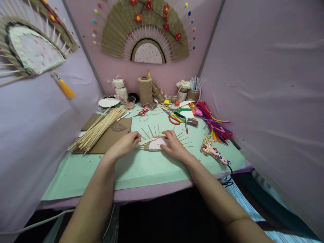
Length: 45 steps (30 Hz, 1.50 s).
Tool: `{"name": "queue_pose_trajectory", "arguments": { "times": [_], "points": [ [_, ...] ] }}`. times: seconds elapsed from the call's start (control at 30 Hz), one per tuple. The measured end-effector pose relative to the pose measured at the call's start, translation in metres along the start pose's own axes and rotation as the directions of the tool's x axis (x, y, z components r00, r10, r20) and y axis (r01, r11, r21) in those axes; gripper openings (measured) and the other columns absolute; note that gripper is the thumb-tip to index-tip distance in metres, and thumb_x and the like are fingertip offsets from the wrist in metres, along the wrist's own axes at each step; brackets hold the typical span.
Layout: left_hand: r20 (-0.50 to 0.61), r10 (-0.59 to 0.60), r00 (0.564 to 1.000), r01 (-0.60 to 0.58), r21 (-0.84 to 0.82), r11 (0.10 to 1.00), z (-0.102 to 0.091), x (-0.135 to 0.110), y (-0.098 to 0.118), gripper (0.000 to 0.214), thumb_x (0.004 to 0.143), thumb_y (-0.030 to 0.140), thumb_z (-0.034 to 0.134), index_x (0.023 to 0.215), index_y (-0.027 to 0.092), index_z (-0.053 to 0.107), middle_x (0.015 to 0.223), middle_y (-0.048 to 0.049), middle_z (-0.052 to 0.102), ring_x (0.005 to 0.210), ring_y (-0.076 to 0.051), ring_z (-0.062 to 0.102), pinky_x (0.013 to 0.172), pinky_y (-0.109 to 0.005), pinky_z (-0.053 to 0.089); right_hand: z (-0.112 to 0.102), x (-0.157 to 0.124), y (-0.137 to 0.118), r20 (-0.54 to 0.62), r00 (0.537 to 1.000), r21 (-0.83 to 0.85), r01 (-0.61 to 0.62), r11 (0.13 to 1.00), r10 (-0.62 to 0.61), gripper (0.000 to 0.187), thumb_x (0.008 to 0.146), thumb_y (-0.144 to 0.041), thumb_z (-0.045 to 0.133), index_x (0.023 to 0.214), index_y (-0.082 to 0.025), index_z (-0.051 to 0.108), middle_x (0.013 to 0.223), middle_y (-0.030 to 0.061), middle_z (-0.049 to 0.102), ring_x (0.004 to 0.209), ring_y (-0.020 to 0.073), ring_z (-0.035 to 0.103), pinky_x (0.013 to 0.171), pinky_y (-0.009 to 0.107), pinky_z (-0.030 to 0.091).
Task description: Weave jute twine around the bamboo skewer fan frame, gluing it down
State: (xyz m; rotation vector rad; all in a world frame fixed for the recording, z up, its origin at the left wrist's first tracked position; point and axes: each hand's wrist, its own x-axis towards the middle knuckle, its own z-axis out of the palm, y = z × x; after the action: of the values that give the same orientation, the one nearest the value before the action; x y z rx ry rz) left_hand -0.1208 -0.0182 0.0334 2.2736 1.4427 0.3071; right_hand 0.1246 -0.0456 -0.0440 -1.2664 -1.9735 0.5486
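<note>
A small half-round fan piece (155,144) lies on the table in front of me, with a white spotted centre and thin wooden sticks fanning out from its curved edge. Along that curve runs a strip of white lace trim (146,140). My left hand (129,141) is closed at the left end of the piece, its fingers pinching the trim's end. My right hand (174,145) grips the right side, thumb on the spotted centre and fingers over the curved edge. Part of the piece is hidden under that hand.
A bundle of sticks (101,130) rests on cardboard (124,135) at left. A patterned glue gun (215,152) with a cord lies at right, near colourful pipe cleaners (215,123). Scissors (174,119) and a twine spool (145,91) are behind. A large fan (113,37) hangs on the back wall.
</note>
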Motion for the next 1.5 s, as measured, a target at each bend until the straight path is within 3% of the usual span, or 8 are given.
{"name": "queue_pose_trajectory", "arguments": {
  "times": [0.17,0.27,0.43,0.63,0.8,1.1,1.27,1.5],
  "points": [
    [-0.132,-0.043,0.99,0.022,-0.156,0.988,-0.001,-0.046,0.003,0.036,0.092,0.045,0.032,0.066,0.022,0.039,0.065,0.0018,0.047,0.064,-0.016,0.047,0.061,-0.028,0.037,-0.001,0.0,-0.002,0.013,1.0,-0.007,-0.01,1.0,0.01,0.049,0.084,-0.024,0.057,0.13,-0.019,0.042,0.13,0.0128,0.042,0.113,0.0216,0.055,0.104,0.043,0.043],
    [-0.08,-0.045,0.996,0.03,-0.182,0.983,0.01,-0.052,0.004,0.038,0.09,0.047,0.037,0.063,0.021,0.045,0.063,0.0007,0.05,0.065,-0.017,0.049,0.063,-0.028,0.038,-0.001,0.0,-0.001,0.014,1.0,0.003,-0.013,1.0,0.013,0.048,0.084,-0.024,0.057,0.13,-0.02,0.043,0.131,0.0123,0.042,0.112,0.0215,0.055,0.103,0.043,0.044],
    [-0.165,0.048,0.985,-0.06,-0.073,0.996,0.025,-0.026,0.001,0.028,0.079,0.022,0.052,0.106,0.02,0.059,0.106,-0.0079,0.063,0.088,-0.021,0.06,0.082,-0.033,0.045,-0.002,0.0,0.0,-0.024,0.999,0.027,0.027,0.999,-0.026,0.049,0.083,-0.023,0.057,0.13,-0.021,0.043,0.133,0.0131,0.039,0.111,0.0218,0.054,0.103,0.044,0.044],
    [-0.076,-0.027,0.997,0.041,0.184,0.982,0.027,0.006,0.007,0.025,0.077,0.018,0.054,0.101,0.018,0.061,0.104,-0.0115,0.067,0.099,-0.029,0.059,0.083,-0.039,0.041,-0.015,-0.005,-0.01,-0.165,0.983,-0.062,0.077,0.995,-0.086,0.045,0.084,-0.025,0.057,0.128,-0.022,0.047,0.131,0.0137,0.042,0.128,0.0275,0.041,0.109,0.048,0.036],
    [-0.026,-0.106,0.994,0.109,0.208,0.972,0.026,0.01,0.011,0.023,0.079,0.026,0.057,0.1,0.019,0.06,0.1,-0.0105,0.069,0.097,-0.03,0.059,0.082,-0.04,0.037,-0.062,-0.035,-0.019,-0.247,0.965,-0.181,0.047,0.982,-0.092,0.036,0.088,-0.028,0.053,0.124,-0.023,0.052,0.126,0.0128,0.048,0.122,0.0278,0.048,0.104,0.047,0.04],
    [-0.054,-0.065,0.996,0.069,0.081,0.994,0.029,0.014,0.003,0.024,0.079,0.021,0.049,0.1,0.021,0.06,0.096,-0.0082,0.069,0.095,-0.026,0.058,0.082,-0.037,0.038,-0.145,-0.112,0.034,-0.211,0.946,-0.507,-0.323,0.799,0.248,0.036,0.088,-0.045,0.052,0.11,-0.018,0.061,0.106,0.0133,0.062,0.103,0.0292,0.059,0.091,0.044,0.046],
    [-0.07,-0.005,0.998,0.005,-0.004,1.0,0.029,0.02,0.006,0.028,0.082,0.024,0.041,0.105,0.02,0.057,0.095,-0.007,0.065,0.087,-0.022,0.059,0.078,-0.032,0.042,-0.144,-0.123,0.054,-0.158,0.893,-0.589,-0.428,0.685,0.422,0.048,0.081,-0.041,0.062,0.12,-0.013,0.058,0.117,0.018,0.061,0.11,0.0327,0.057,0.094,0.044,0.045],
    [-0.041,0.059,0.997,-0.058,0.018,0.998,0.031,0.027,0.009,0.028,0.081,0.028,0.046,0.103,0.02,0.06,0.101,-0.0085,0.058,0.09,-0.022,0.058,0.081,-0.033,0.045,-0.132,-0.107,0.051,-0.128,0.86,-0.552,-0.476,0.685,0.494,0.043,0.081,-0.032,0.058,0.118,-0.011,0.059,0.11,0.0198,0.066,0.102,0.0317,0.063,0.086,0.041,0.048]
  ]
}}
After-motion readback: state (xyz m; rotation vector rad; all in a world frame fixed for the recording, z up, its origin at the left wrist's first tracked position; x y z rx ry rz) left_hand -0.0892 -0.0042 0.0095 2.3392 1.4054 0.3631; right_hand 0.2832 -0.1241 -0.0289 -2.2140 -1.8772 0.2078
